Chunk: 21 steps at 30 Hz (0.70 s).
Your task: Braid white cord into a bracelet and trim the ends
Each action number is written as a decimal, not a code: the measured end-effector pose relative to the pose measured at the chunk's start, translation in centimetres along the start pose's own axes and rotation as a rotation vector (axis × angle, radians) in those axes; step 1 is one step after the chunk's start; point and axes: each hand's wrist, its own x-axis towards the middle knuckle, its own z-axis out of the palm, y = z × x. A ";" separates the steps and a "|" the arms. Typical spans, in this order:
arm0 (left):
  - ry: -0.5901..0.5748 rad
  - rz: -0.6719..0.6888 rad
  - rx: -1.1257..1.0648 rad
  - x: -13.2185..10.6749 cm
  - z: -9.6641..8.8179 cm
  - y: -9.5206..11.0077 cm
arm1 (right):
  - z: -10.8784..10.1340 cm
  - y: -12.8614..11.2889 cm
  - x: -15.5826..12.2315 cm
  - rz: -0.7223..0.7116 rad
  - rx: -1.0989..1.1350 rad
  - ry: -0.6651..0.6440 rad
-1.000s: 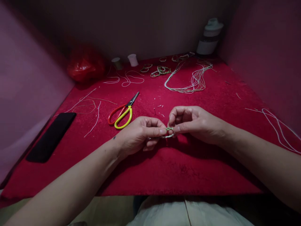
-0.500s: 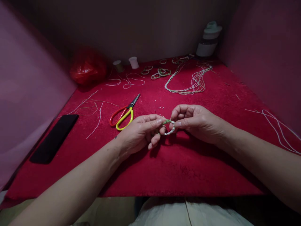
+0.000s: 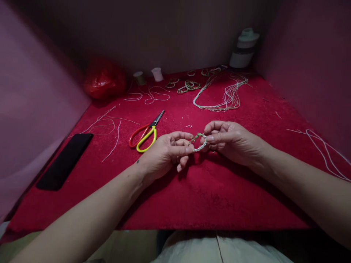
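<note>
A small braided bracelet (image 3: 202, 146), white on one side and green on the other, is held as a loop above the red cloth. My left hand (image 3: 171, 150) pinches its left side between thumb and fingers. The loop's right side sits between the thumb and fingertips of my right hand (image 3: 229, 140). Just left of my left hand lie scissors (image 3: 148, 135) with one red and one yellow handle, blades pointing away from me.
A black phone-like slab (image 3: 65, 160) lies at left. Farther back are a red plastic bag (image 3: 104, 82), two thread spools (image 3: 157, 74), several braided loops (image 3: 189, 86), a bundle of cords (image 3: 216, 106) and a bottle (image 3: 244, 49). Loose white cord (image 3: 323, 146) lies at right.
The bracelet has turned in my fingers and shifted slightly right, showing more of its loop. My left thumb has slid lower along it. My right hand has moved a little right.
</note>
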 end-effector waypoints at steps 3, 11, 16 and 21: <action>0.031 0.021 0.094 0.0 0.2 -0.2 | 0.1 0.0 -0.1 0.005 0.024 -0.008; -0.004 0.053 0.218 -0.3 0.3 -0.3 | 0.1 -0.1 0.0 0.043 0.024 -0.020; -0.006 0.037 0.220 0.0 0.3 -0.2 | 0.1 -0.2 0.0 0.058 0.068 0.011; 0.020 0.027 0.262 0.0 0.5 -0.2 | -0.3 -0.6 0.0 0.055 0.102 0.028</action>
